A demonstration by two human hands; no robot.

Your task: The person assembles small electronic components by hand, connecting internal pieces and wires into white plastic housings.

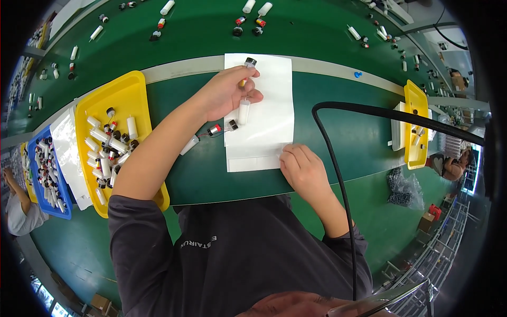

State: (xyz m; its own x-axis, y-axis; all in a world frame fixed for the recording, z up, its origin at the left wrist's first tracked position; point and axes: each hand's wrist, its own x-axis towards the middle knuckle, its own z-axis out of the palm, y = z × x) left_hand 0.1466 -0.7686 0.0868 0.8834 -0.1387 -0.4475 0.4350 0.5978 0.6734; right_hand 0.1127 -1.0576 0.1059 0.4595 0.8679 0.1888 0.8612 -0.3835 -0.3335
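Note:
My left hand (pixel 232 94) is closed around a small wired motor part, whose black cap (pixel 251 62) sticks out above the fingers. A yellow bit shows between the fingers. Just below hangs or lies a white cylinder (pixel 244 112); I cannot tell whether it touches the paper. Beneath is a white sheet of paper (pixel 264 134). My right hand (pixel 305 170) has its fingers curled at the paper's lower right edge; what they hold, if anything, is hidden. Left of the paper lies another wired set: a red motor (pixel 214 130), a black-capped end (pixel 232 124) and a white cylinder (pixel 189 145).
A yellow tray (pixel 138 87) full of similar parts stands left, with a blue tray (pixel 62 203) beyond. More sets lie along the green belt (pixel 200 31). A black cable (pixel 338 174) arches over the right side. Another yellow tray (pixel 417 95) sits far right.

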